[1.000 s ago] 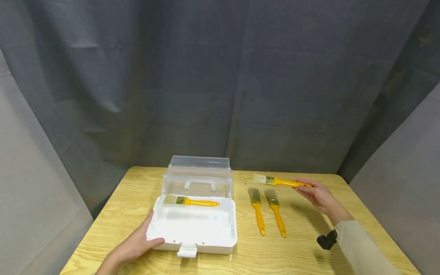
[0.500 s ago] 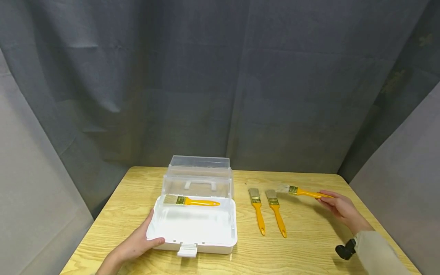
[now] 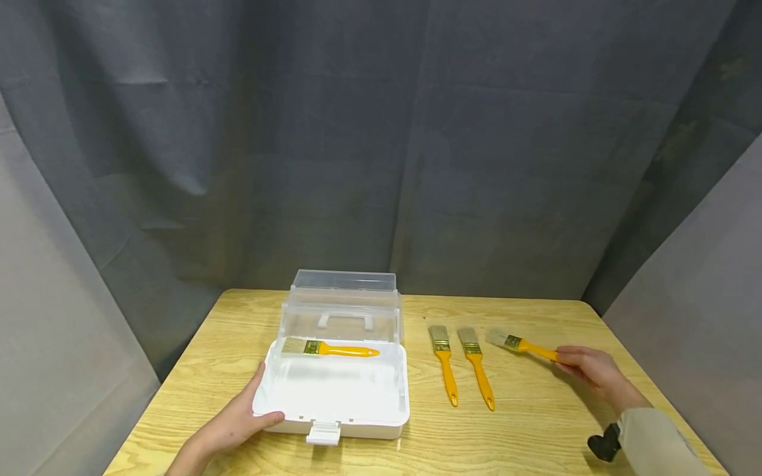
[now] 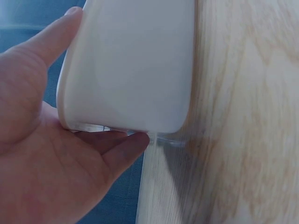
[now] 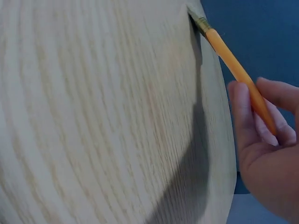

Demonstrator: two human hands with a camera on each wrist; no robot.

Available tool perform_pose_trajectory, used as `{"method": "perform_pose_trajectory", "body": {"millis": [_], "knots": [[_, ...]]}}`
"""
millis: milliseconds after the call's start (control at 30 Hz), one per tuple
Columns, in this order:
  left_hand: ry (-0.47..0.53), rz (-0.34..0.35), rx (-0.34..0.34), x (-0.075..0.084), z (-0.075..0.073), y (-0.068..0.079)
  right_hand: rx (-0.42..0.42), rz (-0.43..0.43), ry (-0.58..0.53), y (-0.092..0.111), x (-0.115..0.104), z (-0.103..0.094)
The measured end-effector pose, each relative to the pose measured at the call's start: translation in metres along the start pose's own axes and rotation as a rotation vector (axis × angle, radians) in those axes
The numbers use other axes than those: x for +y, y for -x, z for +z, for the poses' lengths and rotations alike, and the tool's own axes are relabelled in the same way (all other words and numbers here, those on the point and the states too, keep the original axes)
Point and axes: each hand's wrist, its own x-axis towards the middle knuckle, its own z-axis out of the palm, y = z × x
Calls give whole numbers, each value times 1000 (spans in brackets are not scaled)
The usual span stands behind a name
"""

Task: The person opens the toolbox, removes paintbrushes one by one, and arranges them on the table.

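Note:
My left hand grips the left side of a white plastic box; its thumb lies at the front corner, and in the left wrist view the fingers reach the other end of the white side wall. The clear lid stands raised behind. Inside, along the back, lies a paintbrush with a yellow handle. My right hand pinches the handle end of a similar paintbrush, tilted with its bristles down at the wooden table, as the right wrist view shows.
Two more yellow-handled paintbrushes, one nearer the box and one farther right, lie side by side on the table. A white latch hangs at the box front. Dark curtain rises behind the table.
My right hand has carried its paintbrush to the right and toward me, lowering its bristles to the table right of the two lying paintbrushes. My left hand and the box have stayed put.

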Motion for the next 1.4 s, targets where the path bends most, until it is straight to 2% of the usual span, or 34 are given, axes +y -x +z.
{"method": "perform_pose_trajectory", "body": {"millis": [233,400,600,700,1033,1267,1400], "knots": [[8,-3,1,-1,0,0,-19,64,317,1,2,12],[29,19,-6,-1,0,-1,-78,84,458,3,3,23],[40,39,-10,0,0,-1,-193,120,503,4,1,35],[33,34,-9,1,0,0,-214,130,514,6,0,42],[15,28,-2,2,0,0,-226,244,492,3,3,62],[13,29,-1,1,0,0,-228,236,490,1,5,70],[12,26,-1,1,0,0,-241,260,455,1,5,73]]}}
